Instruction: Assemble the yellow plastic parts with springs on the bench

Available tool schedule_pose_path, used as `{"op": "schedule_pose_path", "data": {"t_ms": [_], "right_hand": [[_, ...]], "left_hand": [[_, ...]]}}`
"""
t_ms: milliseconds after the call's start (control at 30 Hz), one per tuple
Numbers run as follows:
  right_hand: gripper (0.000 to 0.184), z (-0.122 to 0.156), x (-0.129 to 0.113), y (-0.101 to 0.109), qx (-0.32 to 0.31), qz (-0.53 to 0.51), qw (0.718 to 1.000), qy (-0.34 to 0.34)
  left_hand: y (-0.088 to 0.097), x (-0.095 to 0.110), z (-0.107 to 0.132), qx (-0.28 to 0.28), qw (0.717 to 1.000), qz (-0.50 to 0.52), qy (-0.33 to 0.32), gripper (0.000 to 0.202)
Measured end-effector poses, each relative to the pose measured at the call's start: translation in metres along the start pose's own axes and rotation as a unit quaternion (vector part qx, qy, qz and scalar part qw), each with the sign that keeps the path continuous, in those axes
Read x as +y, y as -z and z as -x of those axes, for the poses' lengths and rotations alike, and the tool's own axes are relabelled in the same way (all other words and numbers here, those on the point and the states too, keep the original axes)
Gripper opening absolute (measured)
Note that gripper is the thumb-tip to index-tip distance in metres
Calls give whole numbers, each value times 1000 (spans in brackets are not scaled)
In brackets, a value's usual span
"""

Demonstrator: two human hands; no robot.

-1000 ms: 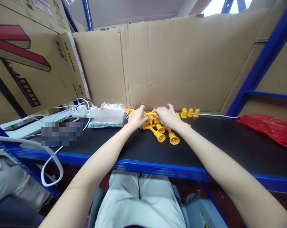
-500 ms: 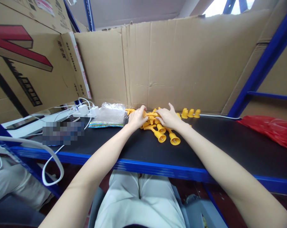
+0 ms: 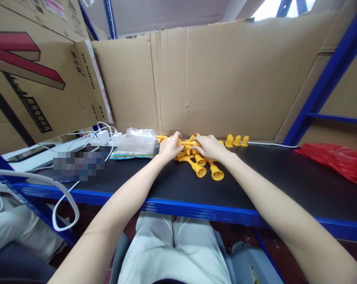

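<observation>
A heap of yellow plastic pieces with long handles and flared, bell-shaped ends [image 3: 216,172] lies on the black tabletop. Above the heap, a yellow bell-shaped piece [image 3: 190,143] runs level between my two hands. Its left end is in my left hand [image 3: 170,147], fingers closed and partly hidden. My right hand [image 3: 210,147] curls its fingers round the right end, the back of the hand turned up. Open cups in front of the hands [image 3: 201,171] face me, with small shiny parts inside. Several small yellow cups [image 3: 237,141] stand upright to the right.
A clear plastic bag [image 3: 135,144] with a colourful edge lies left of the heap. White chargers and cables [image 3: 103,137] are farther left. A red plastic bag [image 3: 335,159] sits at the right. Cardboard [image 3: 231,83] walls off the back; a blue rail [image 3: 196,208] edges the front.
A raised finger of my right hand has come down, and that hand now lies flatter over the yellow piece. My left hand stays almost where it was.
</observation>
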State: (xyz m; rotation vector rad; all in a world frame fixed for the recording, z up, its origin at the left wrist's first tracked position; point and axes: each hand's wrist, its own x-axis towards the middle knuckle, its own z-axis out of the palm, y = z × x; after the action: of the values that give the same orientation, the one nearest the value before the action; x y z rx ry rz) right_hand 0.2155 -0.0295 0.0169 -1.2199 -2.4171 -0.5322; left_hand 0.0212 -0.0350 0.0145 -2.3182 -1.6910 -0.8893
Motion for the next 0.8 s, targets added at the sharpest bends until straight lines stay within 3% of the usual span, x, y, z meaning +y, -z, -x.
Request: {"op": "schedule_pose_path", "data": {"t_ms": [200, 533, 667, 800], "right_hand": [[21, 0, 0, 2, -8, 13, 1000, -3], [24, 1, 10, 9, 87, 74, 993, -16], [21, 3, 35, 6, 133, 51, 986, -86], [27, 14, 70, 5, 182, 47, 958, -217]], "left_hand": [[0, -1, 0, -2, 1000, 1, 2, 34], [-3, -6, -3, -6, 999, 5, 41, 37], [-7, -16, -8, -3, 998, 2, 64, 35], [-11, -24, -11, -9, 997, 6, 72, 34]]}}
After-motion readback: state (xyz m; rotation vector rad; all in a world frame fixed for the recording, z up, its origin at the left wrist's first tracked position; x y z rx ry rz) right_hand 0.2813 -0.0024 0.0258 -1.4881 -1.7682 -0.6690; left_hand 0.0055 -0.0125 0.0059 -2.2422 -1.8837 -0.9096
